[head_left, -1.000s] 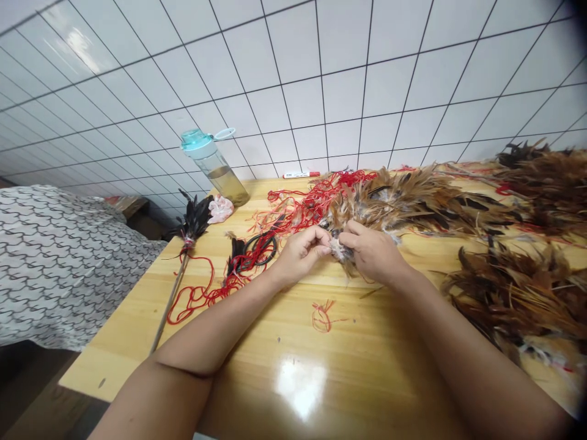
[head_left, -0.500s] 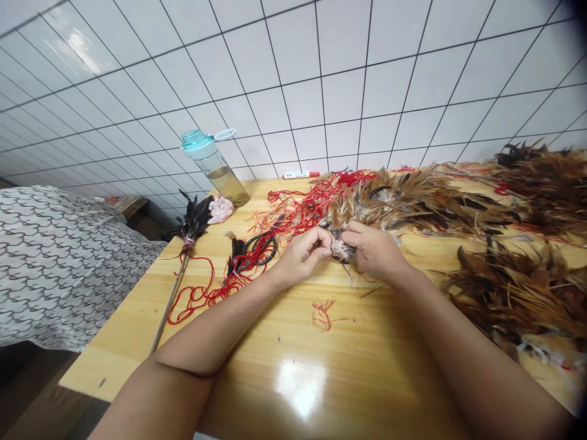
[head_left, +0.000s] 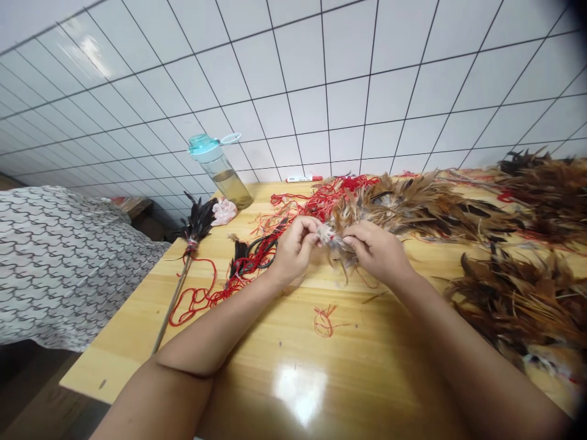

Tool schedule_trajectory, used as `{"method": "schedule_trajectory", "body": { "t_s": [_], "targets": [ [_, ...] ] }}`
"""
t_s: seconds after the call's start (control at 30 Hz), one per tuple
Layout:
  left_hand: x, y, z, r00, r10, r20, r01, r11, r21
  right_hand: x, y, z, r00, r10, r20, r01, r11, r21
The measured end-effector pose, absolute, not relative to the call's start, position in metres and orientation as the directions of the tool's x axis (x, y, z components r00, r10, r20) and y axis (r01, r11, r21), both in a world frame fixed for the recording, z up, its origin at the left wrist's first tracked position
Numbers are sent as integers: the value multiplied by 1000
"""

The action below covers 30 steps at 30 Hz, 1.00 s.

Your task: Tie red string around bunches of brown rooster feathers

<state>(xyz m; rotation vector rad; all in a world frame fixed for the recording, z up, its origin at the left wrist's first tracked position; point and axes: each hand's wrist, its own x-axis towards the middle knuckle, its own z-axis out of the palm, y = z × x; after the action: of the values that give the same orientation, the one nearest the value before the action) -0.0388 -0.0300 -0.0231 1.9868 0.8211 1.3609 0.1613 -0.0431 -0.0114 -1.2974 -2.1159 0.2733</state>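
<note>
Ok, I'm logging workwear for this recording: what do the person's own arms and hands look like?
The left hand and right hand are ungloved; no ring, watch or bracelet shows, though parts of both are hidden. The left arm is bare past the elbow, and the right forearm is bare as far as it shows, no sleeve visible.

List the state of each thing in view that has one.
Left hand: pinched on feather tuft
Right hand: pinched on feather tuft
Feather tuft: held between both hands
Bottle: lid on, partly filled with brownish liquid
Stick: lying on table, black feathers bound at far end
Red string: loose, tangled
Thread scrap: loose, tangled
Plastic bag: crumpled
Marker: lying flat
</note>
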Motion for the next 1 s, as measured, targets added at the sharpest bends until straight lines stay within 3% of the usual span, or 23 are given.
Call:
{"method": "schedule_trajectory", "body": {
  "t_s": [0.07,0.17,0.3,0.43,0.57,0.73,1.0],
  "targets": [
    [-42,-30,-20,348,643,682,271,-766,583,161,-42,-9,-214,913,347,674,395,-624],
    [-43,-30,-22,503,505,701,301,-863,406,161,-41,-9,-135,988,74,560,138,-817],
    [-39,-28,-29,490,544,681,356,-838,413,161,-45,-11,-307,919,-248,387,-118,-915],
    [-39,-31,-23,377,584,718,409,-801,437,158,-52,-6,-475,778,-412,95,-420,-903],
    [-40,-36,-18,488,479,730,285,-878,386,156,-55,-2,-640,655,-401,-85,-579,-811],
    [-40,-35,-23,589,380,714,162,-920,357,158,-53,-6,-602,736,-309,-325,-579,-748],
    [-40,-34,-23,574,413,707,238,-910,338,162,-48,-15,-519,820,-241,-283,-431,-857]
  ]
}}
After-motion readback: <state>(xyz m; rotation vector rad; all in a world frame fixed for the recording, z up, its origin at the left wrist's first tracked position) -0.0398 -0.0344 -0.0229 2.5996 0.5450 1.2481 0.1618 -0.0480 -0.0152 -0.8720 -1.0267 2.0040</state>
